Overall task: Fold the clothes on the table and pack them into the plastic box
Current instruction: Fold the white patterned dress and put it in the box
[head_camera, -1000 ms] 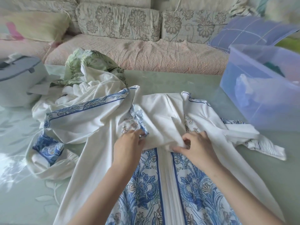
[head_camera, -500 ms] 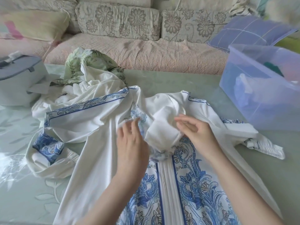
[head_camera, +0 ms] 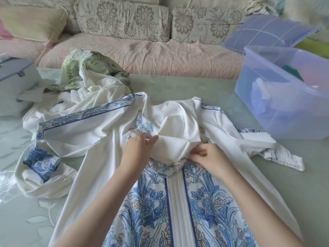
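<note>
Blue-and-white garment [head_camera: 178, 211] lies spread on the tabletop [head_camera: 178, 90], its patterned length running toward the person and its sleeves thrown out to both sides. The left hand [head_camera: 138, 152] pinches the plain white fabric at the chest between thumb and fingertips. The right hand [head_camera: 208, 157], fingers curled, grips the same raised fold just beside it. I judge this to be arranging the top of the garment before any real fold, since it lies at full length with nothing doubled over. A crumpled heap [head_camera: 92, 82] of green-print and white clothes sits at the far left, touching one sleeve, not yet folded. The plastic box [head_camera: 284, 118] stands open at the far right, well apart from the hands. Some items are already inside, too blurred through the wall to name. Packing looks begun, with most of the work left.
</note>
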A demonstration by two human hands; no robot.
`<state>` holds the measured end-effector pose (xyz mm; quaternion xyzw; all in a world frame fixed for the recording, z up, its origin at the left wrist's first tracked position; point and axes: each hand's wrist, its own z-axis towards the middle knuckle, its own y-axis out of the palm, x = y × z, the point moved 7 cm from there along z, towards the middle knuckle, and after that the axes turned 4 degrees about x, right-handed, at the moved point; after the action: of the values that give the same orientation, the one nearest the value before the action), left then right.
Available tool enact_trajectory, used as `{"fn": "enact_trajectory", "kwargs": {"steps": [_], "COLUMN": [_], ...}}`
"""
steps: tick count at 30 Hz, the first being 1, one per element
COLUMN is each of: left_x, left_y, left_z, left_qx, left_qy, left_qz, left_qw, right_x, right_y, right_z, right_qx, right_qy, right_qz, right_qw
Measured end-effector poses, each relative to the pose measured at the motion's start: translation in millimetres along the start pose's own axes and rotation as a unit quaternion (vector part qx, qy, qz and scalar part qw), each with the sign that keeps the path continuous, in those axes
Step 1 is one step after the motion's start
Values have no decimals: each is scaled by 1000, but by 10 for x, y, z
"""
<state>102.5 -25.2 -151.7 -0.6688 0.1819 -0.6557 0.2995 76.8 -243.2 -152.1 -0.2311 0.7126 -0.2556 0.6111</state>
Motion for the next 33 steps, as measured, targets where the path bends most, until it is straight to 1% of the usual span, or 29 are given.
{"fn": "enact_trajectory", "kwargs": {"steps": [2, 3, 5, 6, 7, 8, 9, 10, 11, 12, 13, 15, 16, 17, 18, 20, 21, 22, 24, 25, 26, 27, 28, 29, 30, 31, 32, 33], "left_x": [-21, -12, 38, 58, 84, 106, 133, 172, 223, 290, 365, 484, 495, 484, 476, 451, 413, 363, 258, 190, 134, 103, 52, -7, -58, -76, -72, -69], "left_y": [6, 9, 49, 82, 101, 109, 97, 69, 46, 47, 64, 104, 122, 142, 164, 193, 196, 171, 93, 61, 26, -12, -48, -95, -161, -227, -283, -318], "left_z": [33, 38, 21, 16, 10, 8, 12, 7, -8, -48, -103, -225, -260, -276, -286, -286, -270, -255, -223, -212, -213, -230, -237, -229, -200, -168, -139, -99], "left_qx": [6, 9, -6, -13, -18, -23, -25, -29, -41, -66, -99, -157, -167, -168, -173, -184, -177, -160, -128, -120, -121, -125, -126, -115, -86, -47, -14, 0], "left_qy": [-23, -23, 5, 15, 18, 12, -4, -27, -52, -74, -93, -120, -126, -127, -126, -128, -130, -133, -145, -158, -172, -179, -172, -147, -108, -63, -32, -21], "left_qz": [-13, 4, 68, 79, 64, 19, -53, -146, -246, -345, -433, -560, -593, -611, -617, -618, -610, -595, -556, -542, -524, -489, -416, -301, -162, -38, 30, 36], "left_qw": [1000, 1000, 998, 997, 998, 999, 998, 988, 967, 933, 891, 805, 777, 763, 757, 754, 761, 777, 808, 817, 826, 844, 884, 935, 977, 996, 999, 999], "right_x": [-55, -72, -83, -79, -71, -54, -38, -13, -6, 2, -7, -19, -33, -78, -120, -166, -179, -183, -222, -256, -285, -320, -328, -303, -239, -135, -34, 23], "right_y": [59, 72, 83, 79, 76, 78, 86, 90, 87, 80, 75, 93, 138, 188, 237, 271, 240, 170, -75, -223, -359, -465, -517, -505, -420, -302, -220, -213], "right_z": [-1, 12, 33, 43, 50, 58, 68, 83, 95, 114, 128, 148, 151, 132, 113, 71, 56, 57, 55, 37, 6, -39, -71, -77, -65, -62, -63, -47], "right_qx": [17, 30, 51, 58, 63, 65, 67, 71, 79, 88, 95, 97, 82, 58, 36, 26, 39, 63, 126, 157, 186, 206, 214, 195, 138, 63, 5, -9], "right_qy": [-11, -15, -11, -6, -3, 2, 9, 15, 22, 27, 34, 62, 78, 93, 105, 142, 157, 155, 99, 54, 6, -37, -59, -54, -23, 18, 50, 59], "right_qz": [-2, -8, -10, -4, -1, 0, 3, 9, 16, 27, 50, 153, 219, 283, 339, 435, 471, 493, 500, 485, 444, 374, 277, 170, 71, -11, -79, -132], "right_qw": [1000, 999, 999, 998, 998, 998, 998, 997, 997, 995, 994, 981, 969, 953, 934, 889, 867, 853, 851, 859, 876, 903, 935, 964, 988, 998, 996, 989]}}
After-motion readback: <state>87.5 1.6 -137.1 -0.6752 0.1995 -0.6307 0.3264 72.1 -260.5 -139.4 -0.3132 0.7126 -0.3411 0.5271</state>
